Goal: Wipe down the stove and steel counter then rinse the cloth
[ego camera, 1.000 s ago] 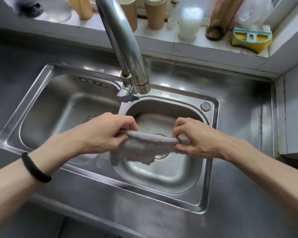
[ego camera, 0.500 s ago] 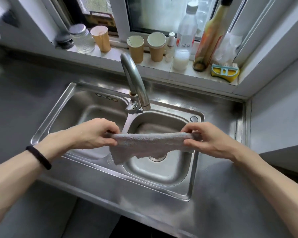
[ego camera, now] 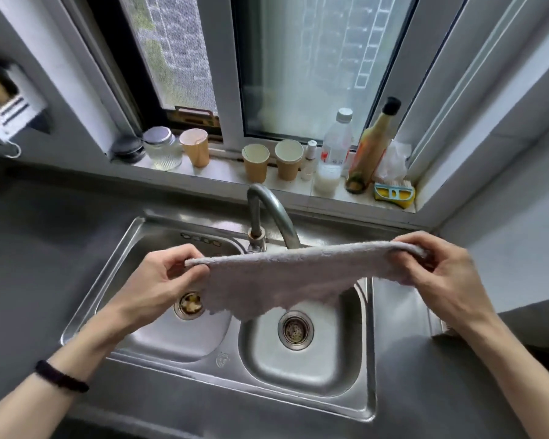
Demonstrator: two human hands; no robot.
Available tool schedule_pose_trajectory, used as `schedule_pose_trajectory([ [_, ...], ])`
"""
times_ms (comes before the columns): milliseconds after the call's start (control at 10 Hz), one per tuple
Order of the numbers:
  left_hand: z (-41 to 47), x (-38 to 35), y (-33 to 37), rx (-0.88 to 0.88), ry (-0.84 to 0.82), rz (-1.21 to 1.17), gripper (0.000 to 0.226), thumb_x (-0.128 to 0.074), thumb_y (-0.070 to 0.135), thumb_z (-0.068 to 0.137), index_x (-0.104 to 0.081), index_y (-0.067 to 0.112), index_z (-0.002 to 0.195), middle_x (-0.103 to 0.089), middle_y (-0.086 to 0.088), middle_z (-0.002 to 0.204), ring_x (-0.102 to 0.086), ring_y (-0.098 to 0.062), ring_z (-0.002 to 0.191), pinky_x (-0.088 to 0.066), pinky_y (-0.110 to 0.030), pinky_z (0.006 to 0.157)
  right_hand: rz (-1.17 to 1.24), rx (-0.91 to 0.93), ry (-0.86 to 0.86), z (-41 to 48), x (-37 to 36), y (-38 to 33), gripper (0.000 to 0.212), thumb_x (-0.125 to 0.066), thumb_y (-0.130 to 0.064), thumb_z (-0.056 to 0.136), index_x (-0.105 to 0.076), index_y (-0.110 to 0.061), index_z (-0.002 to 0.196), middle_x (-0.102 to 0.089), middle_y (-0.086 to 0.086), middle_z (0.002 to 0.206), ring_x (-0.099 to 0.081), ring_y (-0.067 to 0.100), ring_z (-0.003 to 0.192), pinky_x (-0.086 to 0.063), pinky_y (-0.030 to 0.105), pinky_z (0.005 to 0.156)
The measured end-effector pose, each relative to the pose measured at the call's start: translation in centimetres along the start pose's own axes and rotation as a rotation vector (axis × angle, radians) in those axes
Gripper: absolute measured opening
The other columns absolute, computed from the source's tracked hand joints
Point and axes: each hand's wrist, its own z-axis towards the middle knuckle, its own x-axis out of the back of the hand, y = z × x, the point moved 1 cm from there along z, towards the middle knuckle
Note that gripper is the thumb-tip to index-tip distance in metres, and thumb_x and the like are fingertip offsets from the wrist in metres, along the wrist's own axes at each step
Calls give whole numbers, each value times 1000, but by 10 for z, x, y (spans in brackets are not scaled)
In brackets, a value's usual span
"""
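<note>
Paper cups, jar, bottles and brush line the windowsill.

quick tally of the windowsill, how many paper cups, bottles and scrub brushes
paper cups: 3
bottles: 3
scrub brush: 1
total: 7

The cloth is showing pale grey against the silvery steel sink. The paper cups are showing tan, the scrub brush yellow and light blue, the wristband black.
</note>
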Motion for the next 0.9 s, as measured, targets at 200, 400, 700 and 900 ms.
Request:
schedule_pose_trajectory([
  [200,46,47,8,-106,213,-99,23,-65,33,97,-66,18,79,-55,13,66,-48,-1,62,-39,-13,58,-60,55,209,59,-32,-52,16,-70,-10,94,-76,-24,96,-72,-17,78,-62,-1,70,-47,11,65],
  [400,106,47,-15,38,128,113,25,-67,27,101,-68,20,77,-57,17,58,-46,-1,55,-40,-28,61,-459,-82,188,142,-56,-63,21,-65,-25,97,-78,-20,113,-77,7,110,-68,28,102,-54,39,94],
  [700,100,14,-34,183,117,273,12,-67,15,97,-62,20,107,-69,4,99,-66,-13,94,-48,-30,85,-449,-209,123,126,-62,-28,22,-66,-17,92,-76,-19,112,-78,3,110,-71,21,101,-54,35,101],
  [900,28,5,-49,381,91,53,17,-62,-6,97,-70,8,101,-73,-7,92,-69,-21,84,-54,-25,72,-252,-172,234,66,-38,-33,17,-69,-16,92,-79,-27,99,-76,-15,93,-71,-1,87,-57,26,90],
])
